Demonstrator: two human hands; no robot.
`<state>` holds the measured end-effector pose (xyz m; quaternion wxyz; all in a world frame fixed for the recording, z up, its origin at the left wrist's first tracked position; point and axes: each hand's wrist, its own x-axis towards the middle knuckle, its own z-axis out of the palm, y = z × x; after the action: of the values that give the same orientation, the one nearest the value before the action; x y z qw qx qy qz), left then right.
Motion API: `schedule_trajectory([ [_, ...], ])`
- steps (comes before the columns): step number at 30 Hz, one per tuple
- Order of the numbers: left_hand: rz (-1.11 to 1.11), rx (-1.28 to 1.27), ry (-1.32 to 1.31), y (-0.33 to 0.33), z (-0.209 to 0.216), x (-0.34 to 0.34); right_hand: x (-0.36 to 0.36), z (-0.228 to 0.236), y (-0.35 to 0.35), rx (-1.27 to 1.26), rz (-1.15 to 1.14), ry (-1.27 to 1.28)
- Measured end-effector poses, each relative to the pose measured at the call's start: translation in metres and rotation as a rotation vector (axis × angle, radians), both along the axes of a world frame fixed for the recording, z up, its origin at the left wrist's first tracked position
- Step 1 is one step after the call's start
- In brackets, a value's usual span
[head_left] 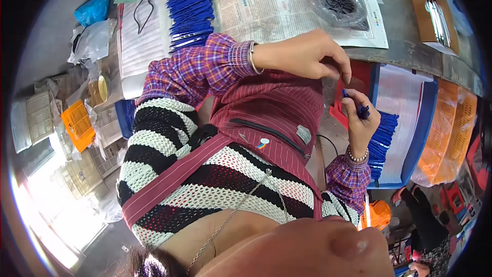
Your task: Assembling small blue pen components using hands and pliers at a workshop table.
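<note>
My left hand (307,54), with a metal bangle at its wrist, reaches rightward along the table's near edge. Its fingers are curled down and drawn together; anything between their tips is too small to make out. Just below it, my right hand (362,120) is closed around slim blue plastic pieces (364,112), whose ends poke out between the fingers. Their exact kind is hidden by the grip. Beside that hand, a blue tray (410,166) holds a stack of slim blue pieces (383,141). A red bin (353,79) sits behind my fingers.
On the table, a row of slim blue pieces (189,7) lies next to newspaper (256,5). A clear bag of small black rods (335,1) rests on the newspaper. A cardboard box (423,13) stands at the far right. Orange crates (448,128) flank the tray; another person (425,220) is beyond.
</note>
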<state>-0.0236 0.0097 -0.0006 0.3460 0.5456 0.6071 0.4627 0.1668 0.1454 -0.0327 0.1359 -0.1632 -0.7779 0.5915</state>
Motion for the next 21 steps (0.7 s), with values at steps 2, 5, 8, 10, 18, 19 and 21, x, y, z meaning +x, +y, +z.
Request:
schedule_trajectory([
  [2, 0.010, -0.036, -0.037, -0.004, 0.004, -0.001, -0.002, -0.002, -0.003, -0.013, 0.002, 0.001],
  [5, 0.034, -0.142, -0.247, -0.006, 0.003, 0.000, 0.000, -0.008, -0.005, -0.057, -0.002, -0.040],
  [8, 0.052, -0.218, -0.415, -0.007, 0.003, -0.001, -0.001, -0.010, -0.009, -0.132, -0.013, -0.068],
  [10, 0.050, -0.217, -0.417, -0.006, 0.001, -0.001, -0.001, -0.010, -0.009, -0.148, -0.009, -0.074],
  [18, -0.017, -0.148, -0.362, -0.004, -0.001, 0.001, -0.003, -0.011, -0.009, -0.162, -0.022, -0.072],
  [19, -0.018, -0.148, -0.363, -0.004, -0.002, 0.001, -0.003, -0.011, -0.009, -0.170, -0.019, -0.084],
  [21, -0.012, -0.142, -0.396, -0.005, -0.005, 0.002, -0.003, -0.010, -0.010, -0.169, -0.023, -0.088],
])
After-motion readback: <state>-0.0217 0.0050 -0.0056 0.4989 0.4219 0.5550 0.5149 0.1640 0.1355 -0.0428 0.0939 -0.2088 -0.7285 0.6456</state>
